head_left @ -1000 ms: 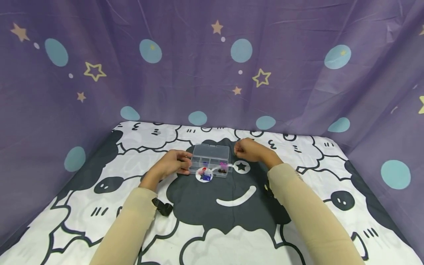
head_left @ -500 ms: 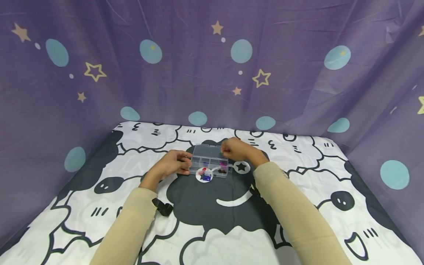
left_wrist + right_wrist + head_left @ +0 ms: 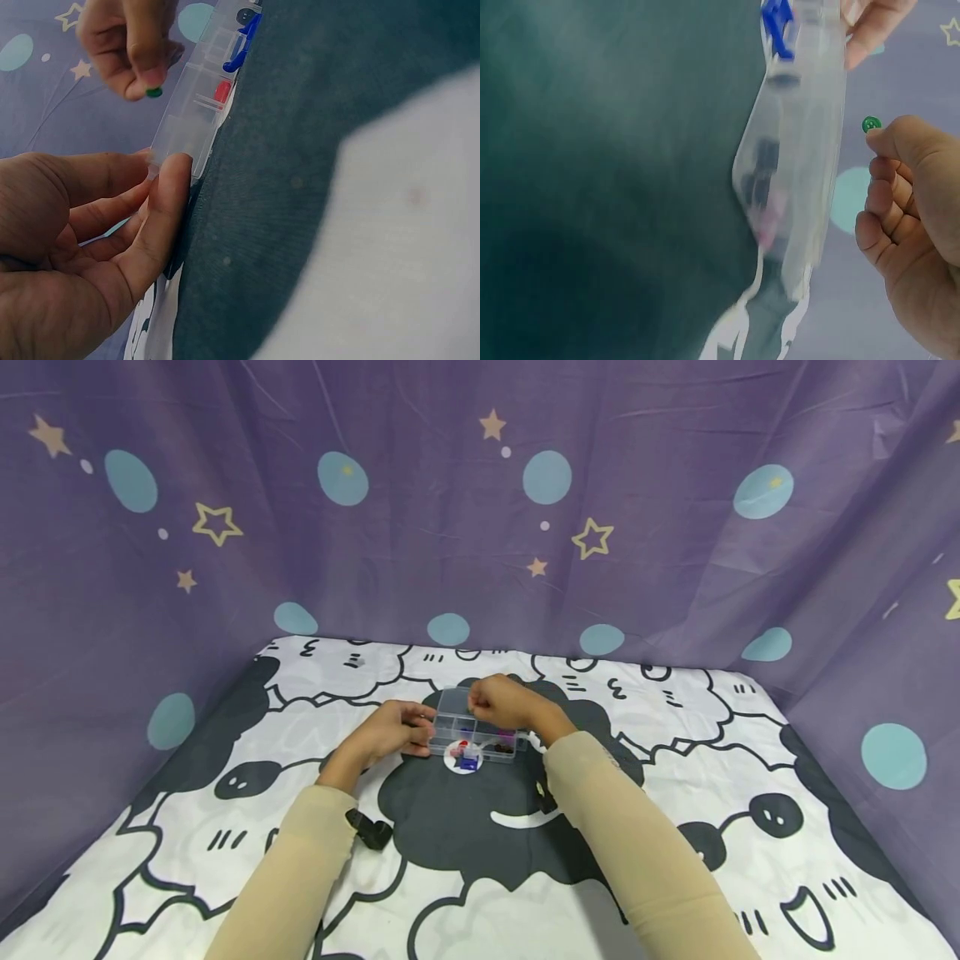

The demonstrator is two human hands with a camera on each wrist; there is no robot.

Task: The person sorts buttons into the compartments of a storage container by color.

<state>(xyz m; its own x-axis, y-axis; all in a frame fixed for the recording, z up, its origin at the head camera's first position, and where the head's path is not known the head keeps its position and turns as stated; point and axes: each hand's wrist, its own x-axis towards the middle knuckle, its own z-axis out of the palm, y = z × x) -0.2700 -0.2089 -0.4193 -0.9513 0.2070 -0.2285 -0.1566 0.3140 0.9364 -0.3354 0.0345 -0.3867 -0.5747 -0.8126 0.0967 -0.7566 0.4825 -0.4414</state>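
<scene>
My left hand [image 3: 393,727] grips the left end of a clear plastic compartment box [image 3: 452,702], its thumb and fingers around the corner in the left wrist view. The hinged lid is swung back, away from me. Over the box hovers my right hand [image 3: 506,703], pinching a small green button [image 3: 871,124] between thumb and finger. Inside the right compartments lie pink and dark pieces [image 3: 504,748]. In front of the box are a blue plastic piece [image 3: 244,45] and a red piece [image 3: 223,91]. My right hand hides part of the lid.
The box sits on a cloth [image 3: 480,843] with black and white cartoon sheep. Behind it hangs a purple curtain [image 3: 420,560] with stars and ovals. A black wrist device [image 3: 369,829] is strapped at my left sleeve.
My right hand has moved left, from beyond the box's right end to over its middle. My left hand and the box have stayed in place.
</scene>
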